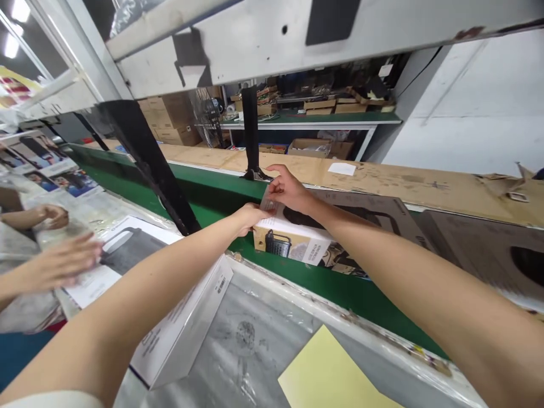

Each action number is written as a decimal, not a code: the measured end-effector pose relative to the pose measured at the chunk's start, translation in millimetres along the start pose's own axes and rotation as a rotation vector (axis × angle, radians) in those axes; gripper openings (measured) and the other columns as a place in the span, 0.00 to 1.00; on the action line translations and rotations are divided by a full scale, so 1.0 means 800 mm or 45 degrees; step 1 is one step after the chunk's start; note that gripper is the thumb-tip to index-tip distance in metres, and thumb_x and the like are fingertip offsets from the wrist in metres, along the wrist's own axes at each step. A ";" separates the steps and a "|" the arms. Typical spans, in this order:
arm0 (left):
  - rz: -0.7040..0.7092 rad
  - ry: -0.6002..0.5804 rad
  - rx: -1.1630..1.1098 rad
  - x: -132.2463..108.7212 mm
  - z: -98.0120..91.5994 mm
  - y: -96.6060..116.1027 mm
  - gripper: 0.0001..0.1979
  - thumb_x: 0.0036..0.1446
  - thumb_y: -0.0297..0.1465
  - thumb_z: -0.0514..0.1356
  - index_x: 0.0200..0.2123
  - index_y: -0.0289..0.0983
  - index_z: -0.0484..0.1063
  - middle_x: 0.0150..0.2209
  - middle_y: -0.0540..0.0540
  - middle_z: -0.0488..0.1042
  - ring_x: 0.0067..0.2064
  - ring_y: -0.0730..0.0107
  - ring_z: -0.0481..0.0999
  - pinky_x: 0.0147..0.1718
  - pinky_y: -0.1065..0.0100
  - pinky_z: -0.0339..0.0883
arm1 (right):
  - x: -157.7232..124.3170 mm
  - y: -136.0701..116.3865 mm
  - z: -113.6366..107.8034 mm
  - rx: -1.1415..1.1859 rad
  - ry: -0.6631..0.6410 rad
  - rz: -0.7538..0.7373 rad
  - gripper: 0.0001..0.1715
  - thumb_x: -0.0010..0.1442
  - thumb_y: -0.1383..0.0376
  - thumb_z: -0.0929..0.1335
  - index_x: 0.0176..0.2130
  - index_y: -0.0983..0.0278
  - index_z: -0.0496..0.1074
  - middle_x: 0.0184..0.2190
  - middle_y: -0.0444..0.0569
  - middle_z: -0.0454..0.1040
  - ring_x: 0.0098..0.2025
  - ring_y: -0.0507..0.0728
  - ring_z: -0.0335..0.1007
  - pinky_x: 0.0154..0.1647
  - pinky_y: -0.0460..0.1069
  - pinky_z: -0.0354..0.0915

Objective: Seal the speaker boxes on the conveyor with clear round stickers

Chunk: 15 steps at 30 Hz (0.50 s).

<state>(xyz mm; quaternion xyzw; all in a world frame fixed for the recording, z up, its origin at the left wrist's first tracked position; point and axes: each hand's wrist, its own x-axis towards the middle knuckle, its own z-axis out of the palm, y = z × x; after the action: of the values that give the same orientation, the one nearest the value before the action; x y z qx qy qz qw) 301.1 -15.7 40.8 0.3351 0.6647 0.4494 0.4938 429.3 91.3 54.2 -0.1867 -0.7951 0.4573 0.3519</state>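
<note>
My left hand (250, 219) is at the left end of a printed cardboard box (312, 249) lying on the green conveyor belt, its thumb over the top edge and its fingers against the end. The box shows a picture of a dark basket-like appliance part on its side. Just above the same end, my right hand (289, 191) hovers or rests with loosely curled fingers, the index finger raised and apart. My right forearm hides part of the box top. A white box (187, 328) stands tilted beneath my left forearm.
Further printed boxes (480, 249) lie on the green belt (297, 279) at right. A yellow sheet (331, 374) is on the plastic-covered table. At left, a co-worker's hand (63, 263) is by the white box. A black post (144, 164) and white beam (255, 45) cross ahead.
</note>
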 end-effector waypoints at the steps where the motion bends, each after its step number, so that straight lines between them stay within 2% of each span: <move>1: -0.007 0.015 0.004 0.002 0.000 0.001 0.18 0.46 0.32 0.78 0.37 0.28 0.79 0.26 0.45 0.78 0.26 0.68 0.75 0.26 0.68 0.64 | 0.010 0.009 0.007 -0.047 0.000 0.000 0.42 0.47 0.69 0.74 0.58 0.57 0.59 0.30 0.36 0.67 0.32 0.54 0.69 0.39 0.51 0.69; 7: -0.027 0.071 -0.005 0.010 -0.001 0.001 0.18 0.47 0.31 0.78 0.37 0.29 0.77 0.25 0.47 0.75 0.28 0.66 0.76 0.30 0.66 0.67 | 0.037 0.034 0.031 -0.268 0.017 0.003 0.44 0.45 0.72 0.73 0.60 0.60 0.62 0.30 0.37 0.67 0.31 0.54 0.68 0.37 0.49 0.66; 10: -0.041 0.090 -0.012 0.008 -0.001 0.004 0.18 0.48 0.29 0.77 0.38 0.29 0.76 0.26 0.46 0.76 0.30 0.65 0.77 0.32 0.65 0.69 | 0.042 0.040 0.034 -0.353 0.095 0.006 0.44 0.44 0.73 0.72 0.59 0.60 0.65 0.36 0.42 0.71 0.39 0.57 0.71 0.43 0.51 0.67; 13: -0.050 0.092 -0.024 0.005 -0.003 0.006 0.13 0.52 0.27 0.74 0.37 0.28 0.75 0.26 0.45 0.76 0.29 0.65 0.77 0.32 0.64 0.69 | 0.035 0.041 0.029 -0.419 0.191 -0.003 0.41 0.48 0.74 0.68 0.62 0.60 0.64 0.43 0.47 0.73 0.45 0.60 0.72 0.50 0.54 0.67; 15: -0.034 0.085 -0.051 0.005 -0.005 0.007 0.12 0.53 0.26 0.73 0.37 0.28 0.75 0.25 0.44 0.76 0.27 0.65 0.76 0.31 0.63 0.69 | 0.025 0.039 0.023 -0.429 0.166 -0.040 0.42 0.51 0.76 0.65 0.64 0.60 0.62 0.43 0.47 0.75 0.46 0.59 0.74 0.51 0.54 0.67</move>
<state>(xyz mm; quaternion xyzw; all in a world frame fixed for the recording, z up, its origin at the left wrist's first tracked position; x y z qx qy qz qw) 296.1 -11.3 44.6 0.3012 0.6762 0.4669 0.4838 401.2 108.6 28.9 -0.2599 -0.8388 0.2989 0.3735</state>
